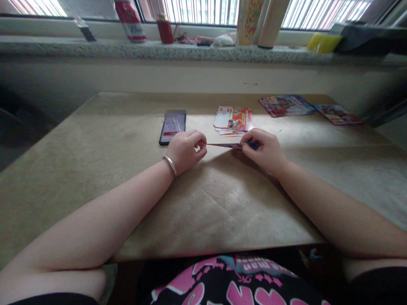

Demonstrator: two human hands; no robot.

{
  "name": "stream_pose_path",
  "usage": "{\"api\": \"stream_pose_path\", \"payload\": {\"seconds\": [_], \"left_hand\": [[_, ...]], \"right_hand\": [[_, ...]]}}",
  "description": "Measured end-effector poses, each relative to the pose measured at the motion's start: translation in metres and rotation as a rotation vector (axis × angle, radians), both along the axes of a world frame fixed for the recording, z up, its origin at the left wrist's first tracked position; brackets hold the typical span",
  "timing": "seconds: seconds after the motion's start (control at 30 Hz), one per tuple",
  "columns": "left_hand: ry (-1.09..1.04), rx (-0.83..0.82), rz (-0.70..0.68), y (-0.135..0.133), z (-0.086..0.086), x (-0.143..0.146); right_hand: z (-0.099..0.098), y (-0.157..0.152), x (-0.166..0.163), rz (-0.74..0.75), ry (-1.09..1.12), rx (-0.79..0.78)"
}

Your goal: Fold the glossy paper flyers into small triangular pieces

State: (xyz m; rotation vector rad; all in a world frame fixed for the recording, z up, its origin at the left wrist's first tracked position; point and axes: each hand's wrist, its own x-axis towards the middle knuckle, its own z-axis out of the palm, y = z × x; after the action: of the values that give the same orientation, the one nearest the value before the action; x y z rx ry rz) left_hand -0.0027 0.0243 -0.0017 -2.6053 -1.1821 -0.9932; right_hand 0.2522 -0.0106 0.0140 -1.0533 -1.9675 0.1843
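Note:
Between my two hands a thin, dark printed card packet is stretched, seen almost edge-on above the table. My left hand, with a silver bangle at its wrist, is closed in a pinch at the packet's left end. At the other end, the fingers of my right hand are closed on it and hide part of it. Just behind my left hand lies a phone with its screen lit. A loose pile of printed cards, white and orange, rests on the table behind my right hand.
Several colourful packets are stacked at the table's back right, with more packets beside them. The beige table meets a wall under a stone windowsill. A can, a red jar and a yellow object stand there.

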Motion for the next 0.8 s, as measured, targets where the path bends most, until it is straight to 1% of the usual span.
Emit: {"api": "stream_pose_path", "payload": {"seconds": [0.2,0.33,0.5,0.6,0.8], "left_hand": [[0.078,0.012,0.074,-0.0038,0.0025,0.0022],[0.130,-0.017,0.130,-0.0056,0.0028,0.0032],[0.146,-0.083,0.200,-0.0053,0.0008,0.0032],[0.117,-0.125,0.204,-0.0038,-0.0015,0.0026],[0.055,-0.167,0.167,-0.0028,-0.0024,0.0009]], "right_hand": [[0.0000,-0.0011,-0.0005,0.015,-0.001,0.001],[0.0005,-0.0012,-0.0006,0.009,0.001,-0.016],[0.0013,-0.0011,-0.0006,0.001,-0.003,-0.015],[0.0017,-0.0015,-0.0004,-0.009,-0.002,-0.010],[0.0006,-0.0010,0.0006,-0.034,-0.010,-0.019]]}}
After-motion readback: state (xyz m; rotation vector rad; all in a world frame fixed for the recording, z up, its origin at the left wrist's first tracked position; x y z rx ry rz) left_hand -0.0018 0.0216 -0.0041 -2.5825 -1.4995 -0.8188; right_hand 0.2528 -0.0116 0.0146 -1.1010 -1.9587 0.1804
